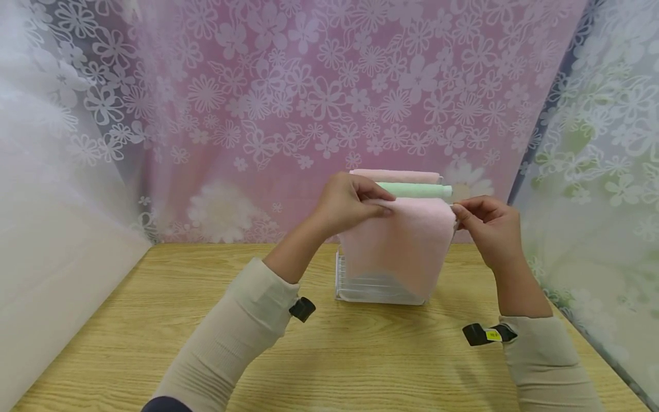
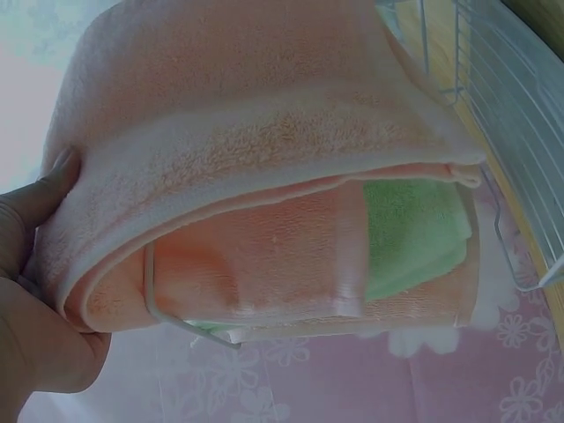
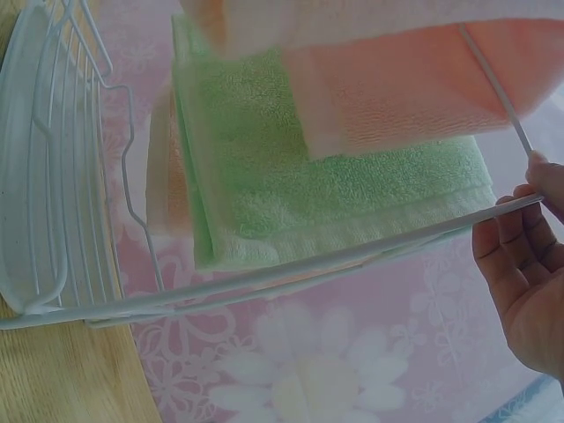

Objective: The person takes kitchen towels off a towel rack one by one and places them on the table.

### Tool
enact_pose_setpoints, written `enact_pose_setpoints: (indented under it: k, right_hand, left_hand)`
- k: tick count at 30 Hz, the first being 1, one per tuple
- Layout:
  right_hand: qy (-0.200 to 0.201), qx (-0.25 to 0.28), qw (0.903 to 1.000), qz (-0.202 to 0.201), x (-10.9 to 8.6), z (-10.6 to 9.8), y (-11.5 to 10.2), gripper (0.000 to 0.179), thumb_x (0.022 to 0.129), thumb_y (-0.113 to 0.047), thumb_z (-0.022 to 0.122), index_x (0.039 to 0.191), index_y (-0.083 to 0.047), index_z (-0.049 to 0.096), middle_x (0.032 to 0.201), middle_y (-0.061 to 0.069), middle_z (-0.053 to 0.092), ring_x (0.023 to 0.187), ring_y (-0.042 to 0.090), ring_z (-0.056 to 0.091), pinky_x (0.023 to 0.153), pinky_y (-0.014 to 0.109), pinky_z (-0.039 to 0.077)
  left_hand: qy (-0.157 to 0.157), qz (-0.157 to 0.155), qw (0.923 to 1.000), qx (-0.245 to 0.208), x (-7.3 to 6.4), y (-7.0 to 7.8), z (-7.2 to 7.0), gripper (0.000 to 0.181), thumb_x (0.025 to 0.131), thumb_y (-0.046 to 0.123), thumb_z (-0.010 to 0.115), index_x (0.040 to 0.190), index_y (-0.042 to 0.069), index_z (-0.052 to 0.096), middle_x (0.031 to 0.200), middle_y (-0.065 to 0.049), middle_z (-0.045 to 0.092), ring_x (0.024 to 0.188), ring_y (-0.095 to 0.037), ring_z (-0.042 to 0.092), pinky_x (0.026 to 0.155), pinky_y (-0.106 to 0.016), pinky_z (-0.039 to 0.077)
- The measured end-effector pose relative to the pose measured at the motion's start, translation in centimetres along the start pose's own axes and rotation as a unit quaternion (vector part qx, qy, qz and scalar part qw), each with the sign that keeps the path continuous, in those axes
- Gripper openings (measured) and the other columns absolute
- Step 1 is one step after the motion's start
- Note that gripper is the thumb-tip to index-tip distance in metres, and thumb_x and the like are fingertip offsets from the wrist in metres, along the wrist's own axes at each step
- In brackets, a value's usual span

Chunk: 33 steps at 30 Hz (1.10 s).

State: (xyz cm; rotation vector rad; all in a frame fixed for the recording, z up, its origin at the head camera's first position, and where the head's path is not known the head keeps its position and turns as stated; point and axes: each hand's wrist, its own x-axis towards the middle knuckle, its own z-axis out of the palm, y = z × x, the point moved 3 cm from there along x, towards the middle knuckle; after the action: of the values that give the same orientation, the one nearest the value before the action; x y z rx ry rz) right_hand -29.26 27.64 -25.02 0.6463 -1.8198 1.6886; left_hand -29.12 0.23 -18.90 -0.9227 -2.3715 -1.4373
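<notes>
A pink towel (image 1: 399, 243) hangs folded over the front bar of a white wire rack (image 3: 291, 267). My left hand (image 1: 342, 203) pinches its upper left edge, thumb on the near face, as the left wrist view (image 2: 44, 326) also shows. On the other side, my right hand (image 1: 491, 229) pinches the rack's wire at its upper front corner, just beside the towel. Behind hang a light green towel (image 1: 414, 190) and another pink towel (image 1: 396, 175). In the left wrist view, the front towel's side edges show two layers with the wire bar between them.
The rack stands on a wood-grain table (image 1: 329, 355), with a pale tray (image 3: 19, 167) at its base. Flowered plastic curtains (image 1: 288, 114) enclose the back and both sides. Black straps with small devices (image 1: 302, 309) sit on both sleeves.
</notes>
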Motion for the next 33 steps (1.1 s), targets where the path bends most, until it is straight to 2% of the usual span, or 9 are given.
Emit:
enact_pose_setpoints:
  k: [6,12,17,22,27,33]
  right_hand:
    - [0.004,-0.015,0.9999,0.0,0.0,-0.1,0.1,0.018,0.088,0.0,0.069,0.096,0.017,0.065,0.084,0.007,0.068,0.064,0.016,0.064,0.063,0.022,0.056]
    - [0.007,-0.035,0.9993,-0.004,0.1,-0.1,0.2,0.018,0.089,0.0,0.069,0.096,0.016,0.066,0.084,0.004,0.068,0.064,0.014,0.062,0.063,0.02,0.056]
    - [0.009,-0.046,0.9989,-0.008,0.1,-0.1,0.2,0.019,0.089,-0.002,0.07,0.094,0.016,0.066,0.084,0.005,0.068,0.063,0.013,0.062,0.062,0.019,0.055]
    - [0.007,-0.033,0.9994,-0.012,0.1,0.0,0.2,0.02,0.089,-0.002,0.07,0.093,0.017,0.065,0.083,0.006,0.068,0.063,0.014,0.062,0.062,0.019,0.055]
    - [0.008,-0.037,0.9992,-0.015,0.1,0.0,0.2,0.02,0.089,-0.003,0.07,0.092,0.017,0.065,0.082,0.006,0.068,0.063,0.014,0.06,0.062,0.019,0.055]
    - [0.01,-0.047,0.9987,-0.013,0.1,0.0,0.2,0.019,0.089,-0.002,0.069,0.093,0.016,0.066,0.081,0.005,0.067,0.063,0.014,0.06,0.062,0.018,0.055]
  left_hand:
    - [0.01,0.011,0.9996,-0.023,-0.7,-0.4,-0.3,0.014,0.076,0.012,0.085,0.089,0.011,0.08,0.084,0.006,0.074,0.057,-0.005,0.057,0.052,-0.019,0.041]
    - [0.018,0.0,0.9991,-0.039,-1.4,-0.9,-0.7,0.016,0.077,0.013,0.085,0.092,0.012,0.08,0.082,0.007,0.074,0.054,-0.009,0.046,0.049,-0.021,0.037]
    - [0.008,-0.01,0.9995,-0.029,-1.9,-1.3,-1.0,0.021,0.078,0.015,0.084,0.099,0.016,0.08,0.083,0.008,0.073,0.054,-0.01,0.044,0.047,-0.022,0.033]
    - [-0.003,0.006,0.9994,-0.033,-2.4,-1.7,-1.4,0.024,0.08,0.013,0.082,0.104,0.014,0.079,0.082,0.005,0.073,0.054,-0.011,0.046,0.046,-0.023,0.031]
    - [0.001,0.023,0.9992,-0.031,-3.0,-2.1,-1.8,0.019,0.081,0.012,0.081,0.099,0.013,0.08,0.076,0.003,0.071,0.051,-0.012,0.044,0.044,-0.023,0.027]
    - [0.014,0.018,0.9984,-0.052,-3.6,-2.5,-2.4,0.013,0.079,0.01,0.081,0.092,0.011,0.08,0.075,0.001,0.069,0.052,-0.013,0.045,0.044,-0.024,0.028]
